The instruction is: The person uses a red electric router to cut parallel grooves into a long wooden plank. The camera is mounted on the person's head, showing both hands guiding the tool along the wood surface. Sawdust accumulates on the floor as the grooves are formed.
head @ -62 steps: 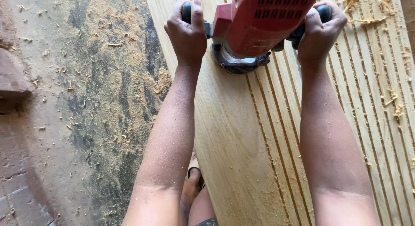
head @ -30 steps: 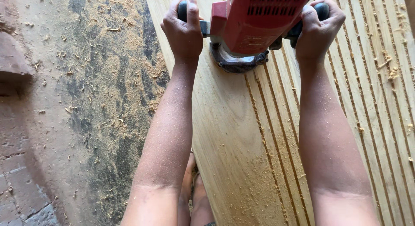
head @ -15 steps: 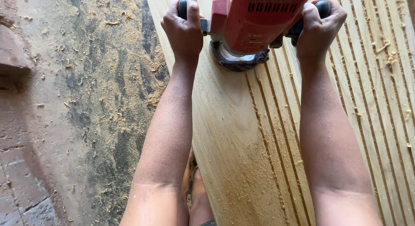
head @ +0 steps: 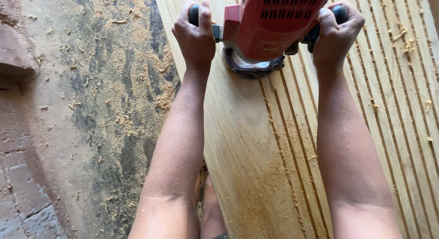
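Comparing with two seconds back, I see the red electric wood router has crept only slightly along the pale grooved wooden plank, so the groove lengthens slowly. My left hand and right hand have fingers wrapped tight around its black side knobs. The router sits flat on the plank at the groove's end, sawdust scattered over the concrete floor.

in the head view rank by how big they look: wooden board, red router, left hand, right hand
1. wooden board, by far the largest
2. red router, partly cut off by the top edge
3. left hand and right hand, which look about alike, so no ranking between them
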